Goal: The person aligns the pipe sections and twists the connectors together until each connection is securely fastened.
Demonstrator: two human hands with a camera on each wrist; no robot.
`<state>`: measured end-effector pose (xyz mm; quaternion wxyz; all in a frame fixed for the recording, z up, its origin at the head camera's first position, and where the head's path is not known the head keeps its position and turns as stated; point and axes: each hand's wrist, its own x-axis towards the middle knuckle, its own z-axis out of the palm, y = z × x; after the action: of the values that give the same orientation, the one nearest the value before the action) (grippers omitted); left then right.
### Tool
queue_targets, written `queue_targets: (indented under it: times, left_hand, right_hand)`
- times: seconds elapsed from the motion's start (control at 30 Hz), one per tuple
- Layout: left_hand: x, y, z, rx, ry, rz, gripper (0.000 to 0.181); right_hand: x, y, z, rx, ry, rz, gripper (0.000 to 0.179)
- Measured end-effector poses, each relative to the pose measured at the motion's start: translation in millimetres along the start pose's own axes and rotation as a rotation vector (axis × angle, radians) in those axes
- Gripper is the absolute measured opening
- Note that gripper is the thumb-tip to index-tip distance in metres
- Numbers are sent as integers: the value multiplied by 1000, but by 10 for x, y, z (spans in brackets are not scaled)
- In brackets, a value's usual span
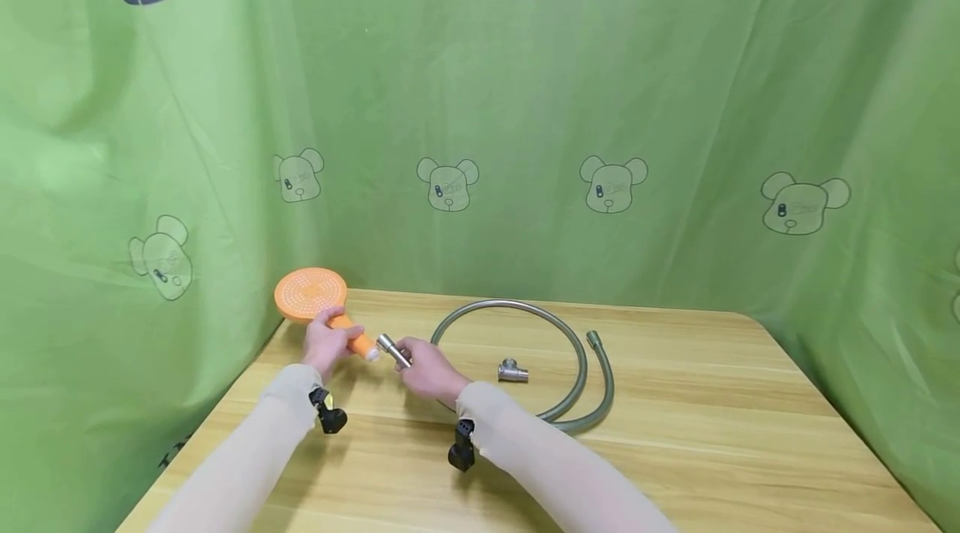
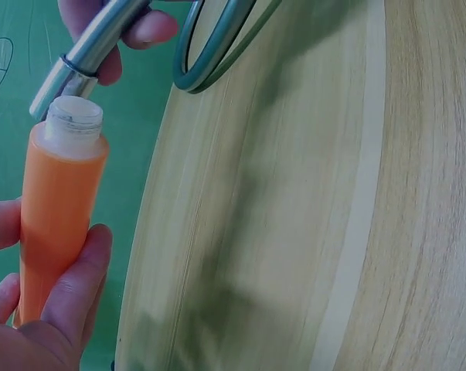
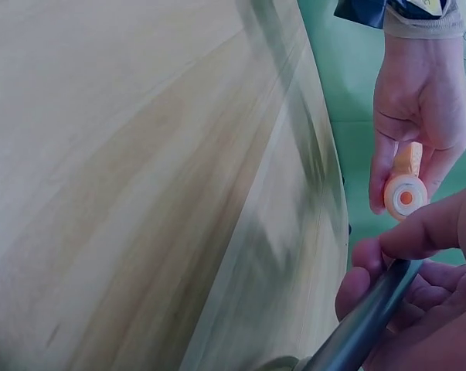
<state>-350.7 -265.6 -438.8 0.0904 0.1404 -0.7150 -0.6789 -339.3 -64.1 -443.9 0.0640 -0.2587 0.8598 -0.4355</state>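
My left hand (image 1: 327, 345) grips the handle of an orange shower head (image 1: 310, 293), its round spray face turned up at the table's far left. At the handle's end a white threaded neck (image 2: 75, 124) shows in the left wrist view. My right hand (image 1: 427, 368) pinches the metal end fitting (image 1: 392, 347) of a grey shower hose (image 1: 576, 333). In the head view the fitting points toward the threaded neck, with a small gap between them. From the right hand the hose loops over the table, and its other end fitting (image 1: 594, 339) lies to the right.
A small chrome tee valve (image 1: 512, 371) lies on the wooden table (image 1: 720, 416) inside the hose's loop. A green patterned curtain (image 1: 525, 250) surrounds the table at the back and both sides. Black cameras are strapped to both wrists.
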Motion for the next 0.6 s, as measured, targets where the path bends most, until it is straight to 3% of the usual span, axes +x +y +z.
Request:
queue_targets:
  times: [0.3, 0.6]
  left_hand:
    - [-18, 7, 27, 0, 32, 1, 66]
    - [1, 37, 65, -31, 56, 30, 66]
  right_hand:
    - [37, 4, 11, 50, 50, 49, 27]
    - [85, -51, -8, 4, 119, 39, 27]
